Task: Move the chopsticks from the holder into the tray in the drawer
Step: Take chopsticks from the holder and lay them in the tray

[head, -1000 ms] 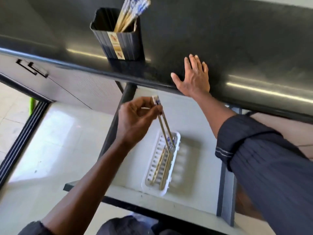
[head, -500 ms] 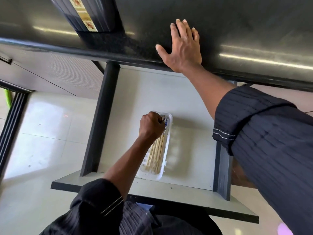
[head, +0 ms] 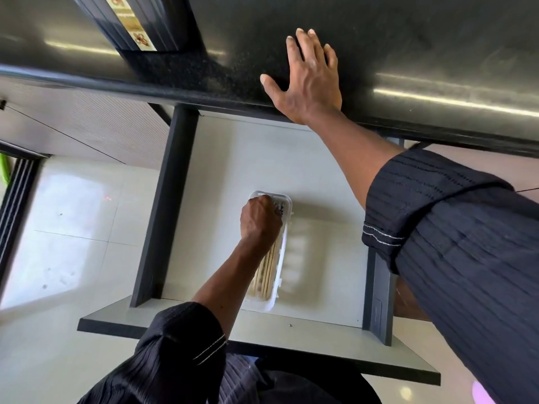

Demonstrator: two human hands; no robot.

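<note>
The chopsticks (head: 267,272) lie lengthwise in the white slotted tray (head: 275,298), pale wooden sticks packed side by side, with blue-patterned upper ends showing just past the knuckles; how many there are cannot be counted. The left hand (head: 261,218) is down in the tray's far end, back of the hand up, wrist bent, its fingers curled round those patterned ends, though the fingertips themselves are hidden beneath the hand. Its forearm runs straight down over the near half of the tray, covering part of the sticks. The tray sits on the pale floor of the open drawer (head: 248,158), near the drawer's front panel and closer to its left wall than its right. The right hand (head: 309,80) is well apart from the left, laid flat with fingers straight and thumb spread on the black countertop (head: 408,39) above the drawer, gripping nothing. The dark ribbed holder (head: 140,21) stands on the same countertop to the left, only its lower part with a gold label in view, so its contents cannot be seen. The 2 forearms come out of dark striped sleeves (head: 452,243), and glossy light tiles (head: 73,228) show on the left.
</note>
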